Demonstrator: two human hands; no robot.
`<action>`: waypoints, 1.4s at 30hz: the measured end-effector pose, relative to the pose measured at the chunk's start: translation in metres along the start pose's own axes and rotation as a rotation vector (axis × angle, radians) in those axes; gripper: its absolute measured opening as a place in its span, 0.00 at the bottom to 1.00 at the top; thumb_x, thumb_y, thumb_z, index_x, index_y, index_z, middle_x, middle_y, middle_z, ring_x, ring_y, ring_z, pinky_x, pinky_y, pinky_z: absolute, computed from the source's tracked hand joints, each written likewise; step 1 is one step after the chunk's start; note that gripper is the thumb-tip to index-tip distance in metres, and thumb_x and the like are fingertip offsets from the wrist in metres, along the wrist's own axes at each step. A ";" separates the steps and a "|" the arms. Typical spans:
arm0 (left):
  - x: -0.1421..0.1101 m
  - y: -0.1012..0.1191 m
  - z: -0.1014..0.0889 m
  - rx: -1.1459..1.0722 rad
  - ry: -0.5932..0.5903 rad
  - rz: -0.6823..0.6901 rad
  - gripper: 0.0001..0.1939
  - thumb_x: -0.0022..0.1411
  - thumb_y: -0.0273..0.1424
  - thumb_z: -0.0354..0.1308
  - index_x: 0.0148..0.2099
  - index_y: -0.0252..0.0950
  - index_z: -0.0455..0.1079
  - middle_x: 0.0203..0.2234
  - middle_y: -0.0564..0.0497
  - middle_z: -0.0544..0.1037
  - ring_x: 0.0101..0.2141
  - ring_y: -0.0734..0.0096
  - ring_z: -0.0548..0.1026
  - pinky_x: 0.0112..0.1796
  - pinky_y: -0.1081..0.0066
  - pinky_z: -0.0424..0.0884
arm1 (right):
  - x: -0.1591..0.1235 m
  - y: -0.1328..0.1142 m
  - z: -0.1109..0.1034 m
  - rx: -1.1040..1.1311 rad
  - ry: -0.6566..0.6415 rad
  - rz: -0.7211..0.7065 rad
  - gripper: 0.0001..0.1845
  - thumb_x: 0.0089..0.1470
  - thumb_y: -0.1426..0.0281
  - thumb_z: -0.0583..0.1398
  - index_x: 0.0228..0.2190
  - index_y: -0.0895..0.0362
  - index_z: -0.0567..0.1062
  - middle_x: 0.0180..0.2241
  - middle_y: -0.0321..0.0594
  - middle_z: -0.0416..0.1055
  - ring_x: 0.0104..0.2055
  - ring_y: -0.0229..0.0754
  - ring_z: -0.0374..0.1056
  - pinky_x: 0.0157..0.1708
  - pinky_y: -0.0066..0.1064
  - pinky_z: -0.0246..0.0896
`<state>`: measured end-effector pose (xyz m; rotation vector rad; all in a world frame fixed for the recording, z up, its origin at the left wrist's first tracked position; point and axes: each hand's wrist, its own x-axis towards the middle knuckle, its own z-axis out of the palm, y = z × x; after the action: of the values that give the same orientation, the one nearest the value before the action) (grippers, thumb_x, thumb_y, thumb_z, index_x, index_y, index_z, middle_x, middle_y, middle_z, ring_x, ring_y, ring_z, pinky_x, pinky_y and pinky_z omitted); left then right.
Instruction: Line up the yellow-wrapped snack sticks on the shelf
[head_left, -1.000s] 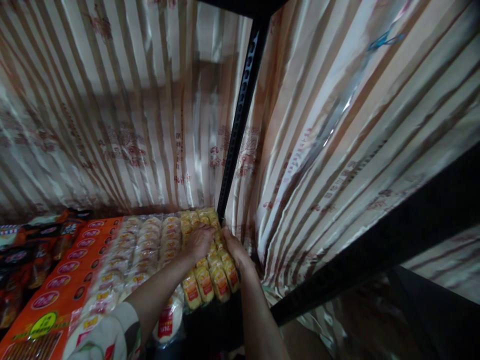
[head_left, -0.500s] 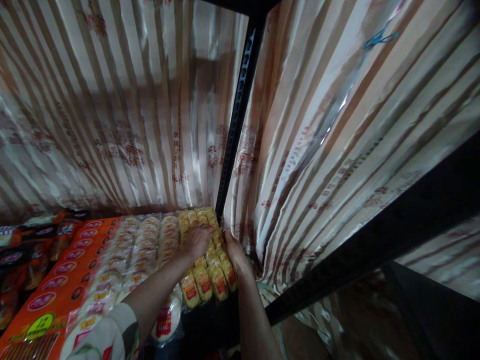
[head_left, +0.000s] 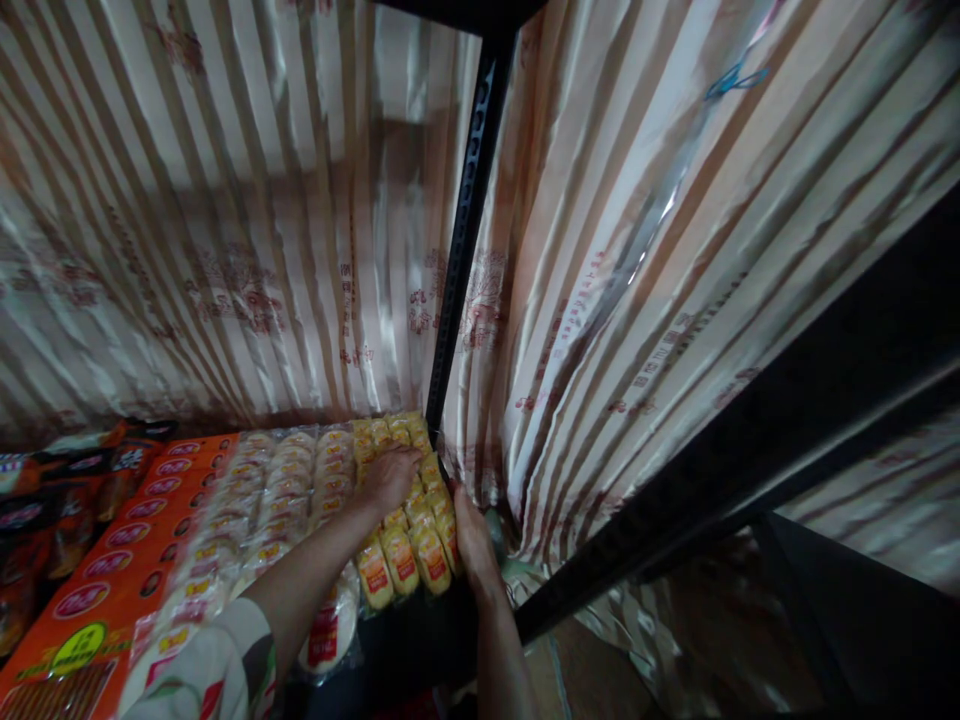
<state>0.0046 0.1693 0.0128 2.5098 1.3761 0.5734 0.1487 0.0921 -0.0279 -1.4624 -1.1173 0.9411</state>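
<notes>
Small yellow wrapped snack cakes (head_left: pixel 401 556) stand in close rows at the right end of the shelf. Across the top of the middle rows lies my left hand (head_left: pixel 393 476), its fingers stretched to the right and partly blurred. My right hand (head_left: pixel 469 522) is upright along the right side of the same rows, near the post; it looks flat and open, though its fingertips are hard to make out. Left of the yellow packs are rows of round white wrapped cakes (head_left: pixel 292 480), partly hidden under my left forearm.
Orange snack packs (head_left: pixel 124 535) and dark packets (head_left: pixel 75 465) fill the shelf's left side. A black perforated post (head_left: pixel 463 215) rises at the corner, with pleated printed sheeting (head_left: pixel 285 250) behind. A dark beam (head_left: pixel 675 500) crosses on the right.
My right hand has shifted slightly down and toward me along the side of the yellow packs. My left hand stays on top of them. The view has moved a little.
</notes>
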 end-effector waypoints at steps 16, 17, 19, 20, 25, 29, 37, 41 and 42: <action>-0.002 0.010 -0.005 0.043 0.007 -0.002 0.16 0.59 0.24 0.44 0.46 0.36 0.69 0.46 0.48 0.73 0.48 0.69 0.67 0.51 0.68 0.61 | -0.001 0.010 0.012 0.058 -0.016 -0.043 0.37 0.52 0.46 0.40 0.52 0.56 0.65 0.53 0.42 0.64 0.58 0.43 0.54 0.57 0.36 0.49; -0.004 0.013 -0.007 0.059 0.029 -0.004 0.17 0.60 0.24 0.43 0.47 0.35 0.69 0.47 0.47 0.72 0.50 0.69 0.66 0.52 0.67 0.60 | -0.002 0.009 0.012 0.054 -0.012 -0.047 0.37 0.52 0.46 0.40 0.52 0.55 0.65 0.53 0.41 0.64 0.58 0.43 0.54 0.57 0.36 0.48; -0.013 0.023 -0.010 0.089 0.083 -0.008 0.18 0.61 0.24 0.41 0.48 0.34 0.68 0.50 0.46 0.70 0.54 0.68 0.62 0.55 0.65 0.57 | -0.003 0.008 0.011 0.046 -0.012 -0.061 0.37 0.52 0.45 0.41 0.52 0.54 0.65 0.53 0.40 0.64 0.58 0.43 0.54 0.58 0.35 0.47; -0.021 0.030 -0.011 0.097 0.116 -0.014 0.19 0.61 0.24 0.41 0.49 0.33 0.67 0.51 0.45 0.69 0.56 0.67 0.59 0.57 0.63 0.55 | -0.003 0.008 0.010 0.042 -0.014 -0.072 0.36 0.52 0.45 0.41 0.52 0.54 0.65 0.53 0.40 0.64 0.59 0.42 0.53 0.58 0.35 0.46; -0.085 0.072 0.006 0.052 0.248 -0.021 0.19 0.59 0.23 0.42 0.50 0.35 0.67 0.57 0.46 0.61 0.61 0.63 0.48 0.58 0.59 0.54 | -0.008 0.009 0.008 0.034 -0.011 -0.107 0.39 0.52 0.45 0.40 0.53 0.57 0.63 0.57 0.42 0.58 0.60 0.41 0.50 0.60 0.36 0.38; -0.144 0.087 0.046 0.083 0.248 -0.004 0.24 0.59 0.22 0.41 0.57 0.39 0.60 0.59 0.48 0.58 0.60 0.65 0.50 0.55 0.60 0.61 | -0.012 0.013 0.005 0.030 -0.011 -0.099 0.40 0.52 0.45 0.39 0.54 0.59 0.62 0.56 0.44 0.59 0.60 0.43 0.50 0.60 0.36 0.41; -0.187 0.077 0.101 0.180 0.235 -0.001 0.30 0.53 0.16 0.41 0.59 0.36 0.55 0.57 0.44 0.61 0.57 0.63 0.58 0.51 0.63 0.67 | -0.018 0.021 0.008 -0.060 0.049 -0.155 0.38 0.54 0.48 0.39 0.54 0.61 0.62 0.57 0.46 0.58 0.60 0.41 0.49 0.60 0.35 0.40; -0.185 0.076 0.098 0.192 0.225 0.011 0.29 0.54 0.16 0.39 0.59 0.34 0.55 0.57 0.43 0.61 0.57 0.65 0.59 0.52 0.66 0.66 | -0.017 0.025 0.009 -0.109 0.046 -0.188 0.37 0.55 0.49 0.39 0.54 0.61 0.62 0.57 0.47 0.58 0.60 0.42 0.50 0.60 0.37 0.38; -0.185 0.076 0.097 0.186 0.232 0.013 0.29 0.56 0.16 0.39 0.59 0.34 0.54 0.57 0.43 0.61 0.57 0.66 0.58 0.52 0.66 0.65 | -0.017 0.026 0.010 -0.120 0.053 -0.191 0.37 0.55 0.49 0.39 0.54 0.61 0.62 0.57 0.47 0.57 0.60 0.43 0.50 0.60 0.38 0.38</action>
<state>0.0153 -0.0279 -0.0889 2.6685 1.5601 0.7954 0.1394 0.0771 -0.0549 -1.4382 -1.2681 0.7091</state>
